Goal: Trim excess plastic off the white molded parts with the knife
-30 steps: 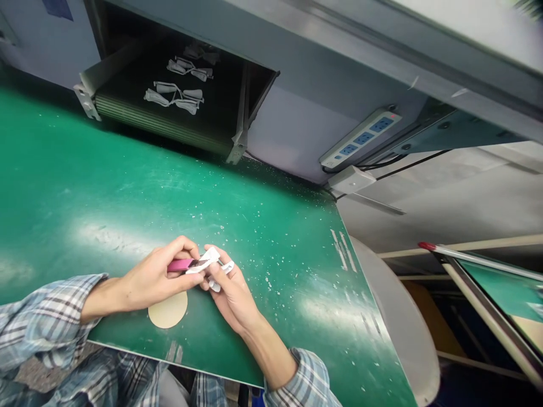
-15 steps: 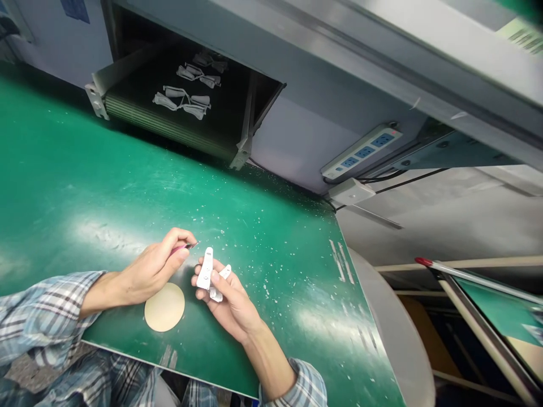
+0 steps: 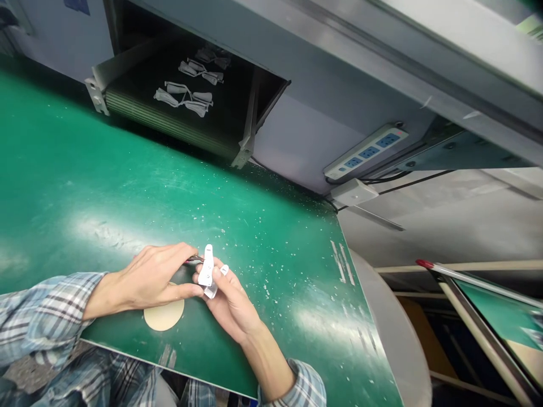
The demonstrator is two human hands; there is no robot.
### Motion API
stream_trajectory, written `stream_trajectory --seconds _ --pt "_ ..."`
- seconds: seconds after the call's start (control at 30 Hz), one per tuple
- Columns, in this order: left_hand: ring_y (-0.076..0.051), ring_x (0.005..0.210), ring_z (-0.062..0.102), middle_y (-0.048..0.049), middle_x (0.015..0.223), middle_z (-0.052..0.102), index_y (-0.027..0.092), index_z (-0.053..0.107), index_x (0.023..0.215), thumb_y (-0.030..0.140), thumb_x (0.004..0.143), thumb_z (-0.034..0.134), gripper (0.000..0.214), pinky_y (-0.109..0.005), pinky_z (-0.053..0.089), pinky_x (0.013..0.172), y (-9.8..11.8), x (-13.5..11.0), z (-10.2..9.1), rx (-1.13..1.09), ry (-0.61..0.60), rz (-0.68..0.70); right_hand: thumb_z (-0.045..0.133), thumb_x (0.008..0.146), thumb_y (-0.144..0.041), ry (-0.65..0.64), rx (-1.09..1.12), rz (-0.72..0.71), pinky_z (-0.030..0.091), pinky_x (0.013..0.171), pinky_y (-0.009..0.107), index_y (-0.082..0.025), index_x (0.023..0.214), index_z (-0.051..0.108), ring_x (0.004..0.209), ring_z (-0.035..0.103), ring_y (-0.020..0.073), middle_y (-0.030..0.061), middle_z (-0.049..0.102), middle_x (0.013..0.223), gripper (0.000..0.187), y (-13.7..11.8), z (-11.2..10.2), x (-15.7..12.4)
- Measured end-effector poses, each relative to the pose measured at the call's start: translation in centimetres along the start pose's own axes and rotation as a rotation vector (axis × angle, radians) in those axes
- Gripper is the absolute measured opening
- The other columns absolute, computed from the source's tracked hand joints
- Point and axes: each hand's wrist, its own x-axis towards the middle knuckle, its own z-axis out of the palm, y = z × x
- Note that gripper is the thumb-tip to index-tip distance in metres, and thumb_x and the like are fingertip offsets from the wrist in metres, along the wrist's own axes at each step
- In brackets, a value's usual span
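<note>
Your left hand (image 3: 144,277) has its fingers closed around a small metal-tipped tool (image 3: 192,259), whose tip sits just beside the white plastic clip (image 3: 207,268) clamped in your right hand's (image 3: 231,299) fingers, above the green table's (image 3: 127,169) near edge, close to a round tan pad (image 3: 163,315)

Left hand (image 3: 146,277) moved in beside the white plastic clip (image 3: 207,267), tool tip (image 3: 193,259) seemingly against it, beige disc (image 3: 163,315) partly covered
</note>
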Motion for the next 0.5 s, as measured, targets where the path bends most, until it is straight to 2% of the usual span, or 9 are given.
stream_trajectory --seconds 0.2,0.5 --pt "-0.025 0.082 0.071 -0.0046 0.102 0.073 0.022 0.054 0.115 0.069 0.103 0.046 0.049 -0.034 0.046 0.065 0.08 -0.03 -0.06 0.063 -0.039 -0.054 0.09 0.083 -0.039 0.008 -0.01 0.008 0.052 0.069 0.023 -0.018 0.113 0.077 0.075 0.06 0.0119 0.0031 0.069 0.092 0.038 0.13 -0.13 0.07" --pt "-0.023 0.076 0.068 -0.0045 0.096 0.07 0.021 0.055 0.11 0.063 0.107 0.039 0.046 -0.033 0.044 0.06 0.29 0.02 -0.02 0.174 -0.008 0.012 0.089 0.084 -0.04 0.024 -0.045 -0.002 0.051 0.066 0.022 -0.019 0.113 0.077 0.07 0.059 0.0113 0.0025 0.071 0.089 0.038 0.12 -0.15 0.09"
